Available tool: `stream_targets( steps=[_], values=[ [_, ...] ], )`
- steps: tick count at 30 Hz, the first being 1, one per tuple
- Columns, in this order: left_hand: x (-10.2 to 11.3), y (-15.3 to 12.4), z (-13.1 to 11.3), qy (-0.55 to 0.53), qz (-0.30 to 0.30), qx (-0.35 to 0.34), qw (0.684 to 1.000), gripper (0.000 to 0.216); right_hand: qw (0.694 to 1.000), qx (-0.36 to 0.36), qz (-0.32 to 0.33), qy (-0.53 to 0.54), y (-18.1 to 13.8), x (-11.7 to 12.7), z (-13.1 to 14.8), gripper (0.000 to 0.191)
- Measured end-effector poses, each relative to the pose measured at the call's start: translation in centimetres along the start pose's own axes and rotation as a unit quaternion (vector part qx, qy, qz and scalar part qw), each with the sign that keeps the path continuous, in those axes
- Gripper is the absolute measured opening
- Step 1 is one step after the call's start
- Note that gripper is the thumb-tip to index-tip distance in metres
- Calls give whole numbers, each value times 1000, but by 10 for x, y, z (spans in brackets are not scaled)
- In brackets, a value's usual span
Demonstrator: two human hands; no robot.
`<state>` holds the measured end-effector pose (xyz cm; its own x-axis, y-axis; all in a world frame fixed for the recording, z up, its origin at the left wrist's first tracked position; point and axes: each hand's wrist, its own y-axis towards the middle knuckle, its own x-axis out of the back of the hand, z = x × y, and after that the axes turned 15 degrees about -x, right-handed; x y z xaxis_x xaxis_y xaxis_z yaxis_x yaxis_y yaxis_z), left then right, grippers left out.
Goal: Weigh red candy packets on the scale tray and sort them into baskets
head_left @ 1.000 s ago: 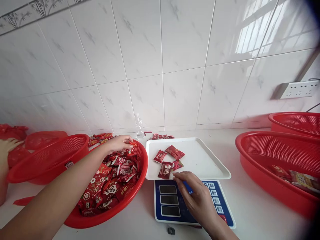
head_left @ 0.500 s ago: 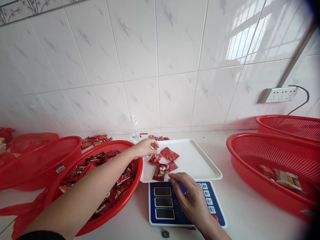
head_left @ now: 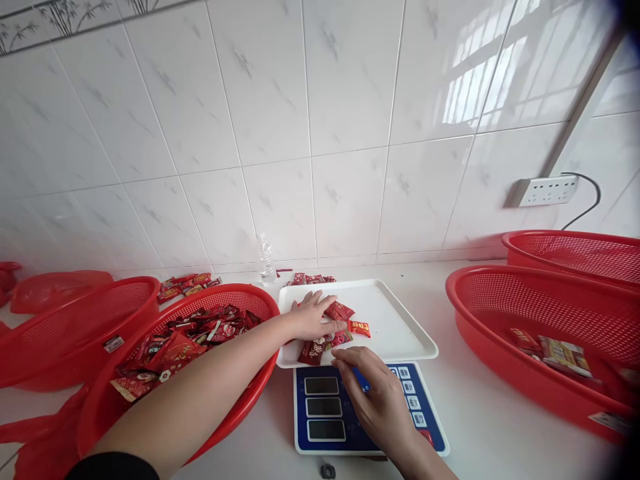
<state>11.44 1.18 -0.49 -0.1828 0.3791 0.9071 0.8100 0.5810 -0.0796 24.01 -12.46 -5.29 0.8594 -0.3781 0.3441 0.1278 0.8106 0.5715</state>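
On the left of the frame, you have a red basket [head_left: 135, 303]. Beside it, your big basket [head_left: 267, 313] holds lots of red packets [head_left: 175, 353]. Your left hand [head_left: 313, 317] is spread wide over some packets [head_left: 313, 351] on the white tray [head_left: 400, 333], in the middle. A bright little packet [head_left: 359, 328] lies just right of it. Below, your right hand [head_left: 375, 387] curls over the blue scale [head_left: 325, 408]; I can't tell if its fingertips pinch anything. At the right, another basket [head_left: 500, 300] holds a few packs [head_left: 565, 355].

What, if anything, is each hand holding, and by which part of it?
The left hand lies spread over packets on the tray; a hold cannot be told. The right hand shows nothing held.
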Motion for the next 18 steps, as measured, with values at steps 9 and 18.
stream_targets(
  steps=[9,18],
  values=[
    [-15,26,-24,58,-21,-62,996,64,1000,11,-17,-8,1,0,2,16],
    [2,28,-21,-1,-123,-151,981,20,1000,8,-10,5,1,1,4,18]
  ],
)
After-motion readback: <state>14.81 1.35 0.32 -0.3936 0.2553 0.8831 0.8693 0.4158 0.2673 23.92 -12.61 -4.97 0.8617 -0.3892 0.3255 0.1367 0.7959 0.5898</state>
